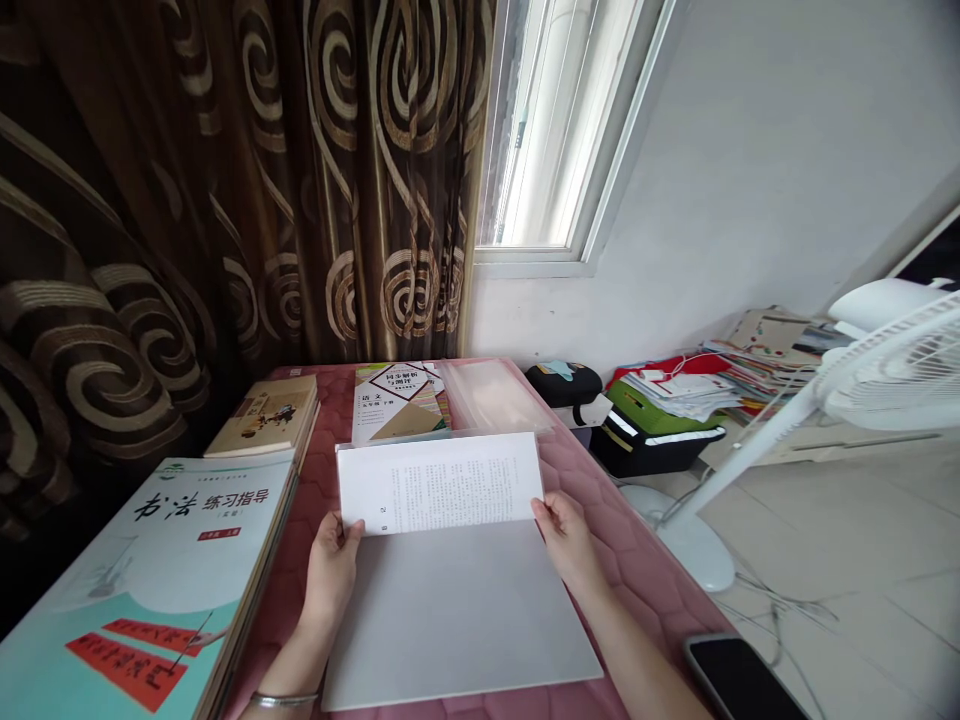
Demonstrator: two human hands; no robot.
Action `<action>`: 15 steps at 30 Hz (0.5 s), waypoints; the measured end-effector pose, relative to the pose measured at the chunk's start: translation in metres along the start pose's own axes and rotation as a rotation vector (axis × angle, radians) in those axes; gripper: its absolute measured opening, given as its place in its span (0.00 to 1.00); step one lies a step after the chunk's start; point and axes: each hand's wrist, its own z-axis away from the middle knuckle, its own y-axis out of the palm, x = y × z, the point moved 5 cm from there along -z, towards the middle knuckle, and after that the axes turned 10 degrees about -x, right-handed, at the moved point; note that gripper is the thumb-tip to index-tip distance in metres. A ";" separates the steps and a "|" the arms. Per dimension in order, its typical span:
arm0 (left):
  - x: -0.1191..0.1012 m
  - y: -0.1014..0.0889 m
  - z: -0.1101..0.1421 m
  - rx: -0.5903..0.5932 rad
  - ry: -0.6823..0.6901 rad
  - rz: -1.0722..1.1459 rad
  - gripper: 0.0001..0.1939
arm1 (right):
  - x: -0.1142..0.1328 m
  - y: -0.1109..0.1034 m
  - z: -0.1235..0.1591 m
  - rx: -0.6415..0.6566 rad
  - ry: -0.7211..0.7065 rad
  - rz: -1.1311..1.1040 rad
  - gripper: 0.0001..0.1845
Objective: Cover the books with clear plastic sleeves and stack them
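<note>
A book [465, 490] with small printed text lies sideways in front of me, its printed page tilted up at the far side. Below that page spreads a plain light-grey sheet or cover [465, 610]; whether it belongs to the same book I cannot tell. My left hand [332, 568] pinches the left edge of the printed page between thumb and fingers. On the opposite edge, my right hand [568, 545] grips the page the same way. Just beyond the book lie a workbook [401, 395] with a patterned cover and a clear plastic sleeve [495, 395].
Stacked books with a teal calligraphy workbook [172, 540] on top stand at the left, by a tan book [262, 415]. A phone [739, 675] rests near the right edge of the pink padded surface [615, 590]. A white fan [750, 460] and boxes stand beyond it.
</note>
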 end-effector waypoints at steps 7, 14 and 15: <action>0.005 -0.001 -0.001 -0.002 0.031 -0.042 0.25 | 0.001 0.000 0.000 -0.012 -0.023 0.057 0.24; 0.003 -0.002 -0.001 -0.003 0.032 -0.084 0.25 | 0.002 0.000 -0.001 0.106 0.030 0.030 0.22; 0.002 -0.002 -0.001 0.004 0.036 -0.085 0.25 | 0.002 -0.001 -0.001 0.093 0.020 0.059 0.23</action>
